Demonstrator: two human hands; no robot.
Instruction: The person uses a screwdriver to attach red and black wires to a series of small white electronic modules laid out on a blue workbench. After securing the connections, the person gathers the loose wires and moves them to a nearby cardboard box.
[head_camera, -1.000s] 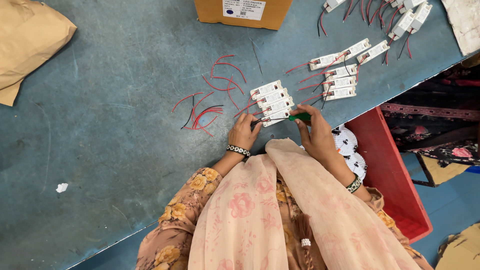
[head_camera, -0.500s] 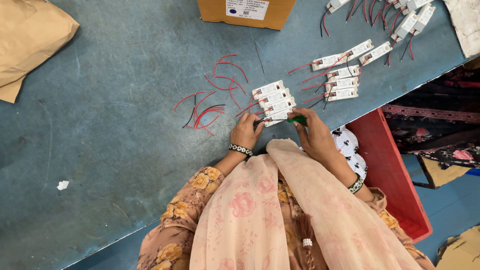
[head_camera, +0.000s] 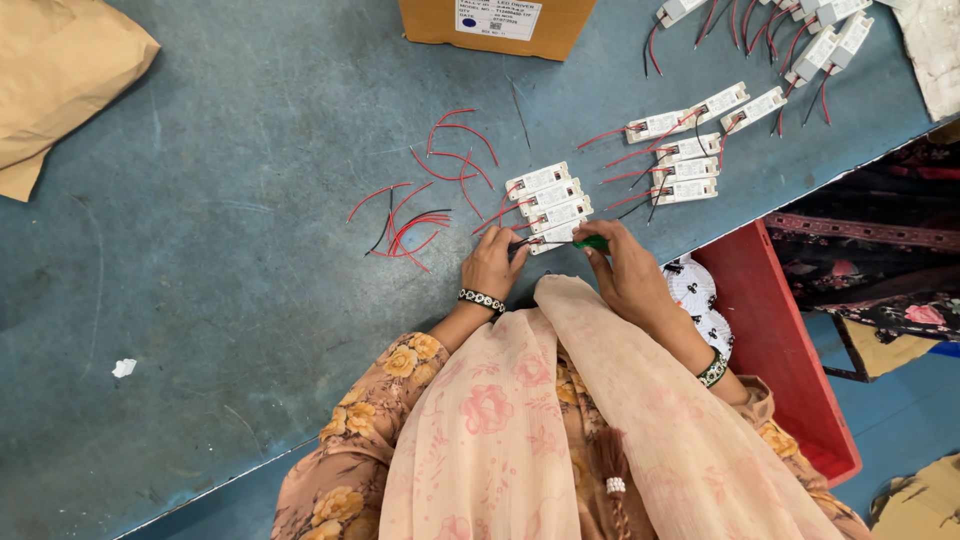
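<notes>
Hands: left hand (head_camera: 492, 266) pinches wires (head_camera: 520, 243), right hand (head_camera: 625, 275) grips green tool (head_camera: 590, 242) beside white modules (head_camera: 550, 200).

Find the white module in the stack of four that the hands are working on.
The bottom module, nearest the person: the left hand and right hand meet at it; the three above lie untouched.

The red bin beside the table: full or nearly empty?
Nearly empty: the red bin shows mostly bare floor, with only a few white discs at one end.
</notes>
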